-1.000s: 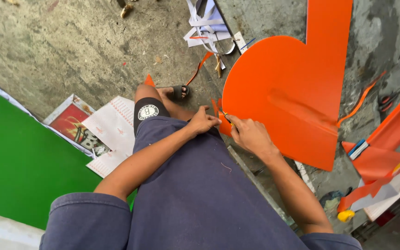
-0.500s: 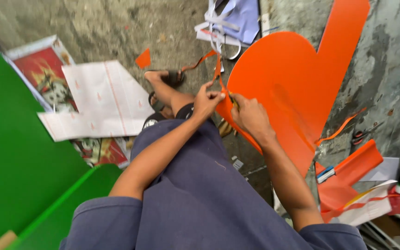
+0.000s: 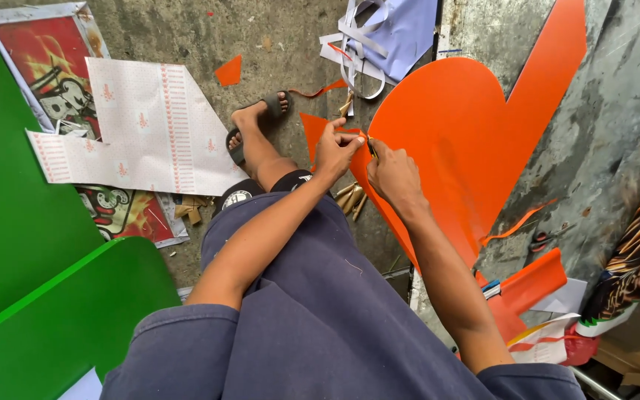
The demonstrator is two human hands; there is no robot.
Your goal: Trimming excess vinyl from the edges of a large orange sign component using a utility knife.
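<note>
A large orange sheet [image 3: 468,141], rounded on one side with a long strip running up to the right, lies on the concrete floor in front of me. My left hand [image 3: 336,150] pinches the sheet's left edge, next to a pointed orange flap [image 3: 312,131]. My right hand [image 3: 392,176] is closed at the same edge, right beside the left, and seems to hold a small tool; only its tip shows. My bent leg and sandalled foot [image 3: 257,122] sit just left of both hands.
Green boards [image 3: 31,281] fill the left. A patterned white paper [image 3: 142,126] lies over a red poster [image 3: 53,67]. Blue-white paper strips [image 3: 379,37] lie at the top, orange offcuts [image 3: 527,285] and scraps at lower right. A metal-clad surface [image 3: 616,111] borders the right.
The view has shifted so the hands and sheet edge appear larger. Both hands stay together at the orange sheet's left edge, with only slight movement along it.
</note>
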